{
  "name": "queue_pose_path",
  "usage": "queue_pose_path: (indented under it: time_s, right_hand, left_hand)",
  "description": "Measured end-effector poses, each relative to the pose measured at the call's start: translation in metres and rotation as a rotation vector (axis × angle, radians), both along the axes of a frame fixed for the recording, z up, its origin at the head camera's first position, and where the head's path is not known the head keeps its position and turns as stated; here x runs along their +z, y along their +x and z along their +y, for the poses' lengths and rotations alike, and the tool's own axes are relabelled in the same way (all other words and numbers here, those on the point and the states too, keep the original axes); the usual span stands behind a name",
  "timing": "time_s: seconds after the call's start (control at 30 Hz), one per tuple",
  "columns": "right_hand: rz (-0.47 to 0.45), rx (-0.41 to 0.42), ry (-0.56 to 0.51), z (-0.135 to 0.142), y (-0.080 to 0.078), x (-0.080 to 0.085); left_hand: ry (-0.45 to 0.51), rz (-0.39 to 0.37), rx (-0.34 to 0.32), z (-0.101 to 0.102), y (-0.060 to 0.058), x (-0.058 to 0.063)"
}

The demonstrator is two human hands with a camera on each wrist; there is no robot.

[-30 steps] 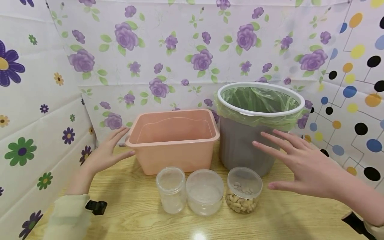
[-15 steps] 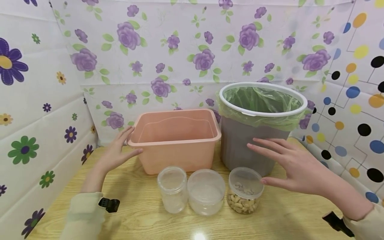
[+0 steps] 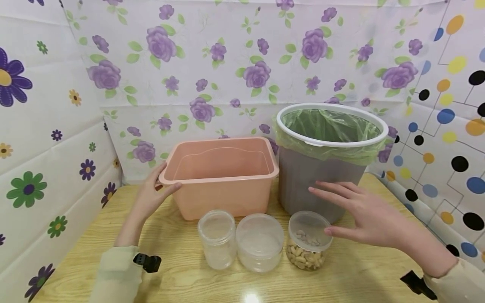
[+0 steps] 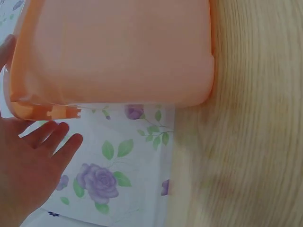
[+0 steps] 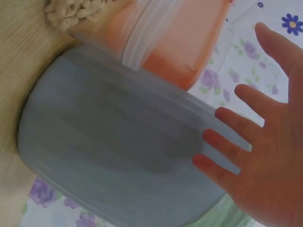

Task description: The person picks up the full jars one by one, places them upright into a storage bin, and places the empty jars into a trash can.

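Note:
My left hand [image 3: 150, 191] is at the left end of a pink plastic basin [image 3: 219, 198], thumb by the front rim and fingers along the side. In the left wrist view its fingers spread loosely beside the basin's end. My right hand [image 3: 365, 212] hovers with spread fingers in front of a grey trash can [image 3: 303, 181], its thumb overlapping the edge of a lidded clear jar of cashews [image 3: 305, 254]. Left of that jar stand a wide clear jar [image 3: 259, 248] and a taller clear jar [image 3: 217, 246]. Both jars look empty.
A green bag [image 3: 333, 126] lines the can under its white rim [image 3: 329, 105]. All the containers stand on a wooden table [image 3: 182, 269]. Floral sheets [image 3: 227, 50] hang behind and at the left; a dotted sheet [image 3: 447, 126] borders the right.
My left hand has moved right and come up against the basin's left rim. My right hand has shifted left and slightly down toward the cashew jar. The containers have not moved.

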State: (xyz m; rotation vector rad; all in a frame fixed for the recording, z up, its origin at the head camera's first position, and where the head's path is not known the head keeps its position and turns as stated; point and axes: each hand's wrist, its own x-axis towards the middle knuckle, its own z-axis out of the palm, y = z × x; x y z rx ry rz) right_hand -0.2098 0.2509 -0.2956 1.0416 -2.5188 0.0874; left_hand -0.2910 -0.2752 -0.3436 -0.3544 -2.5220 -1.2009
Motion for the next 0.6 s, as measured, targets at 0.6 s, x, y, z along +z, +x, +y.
queue_pose_path:
  time_s: [0.6]
  right_hand:
    - [-0.041,0.029,0.01,-0.004,-0.002,-0.018]
  left_hand:
    - [0.366,-0.192,-0.073,0.009,0.001,-0.008]
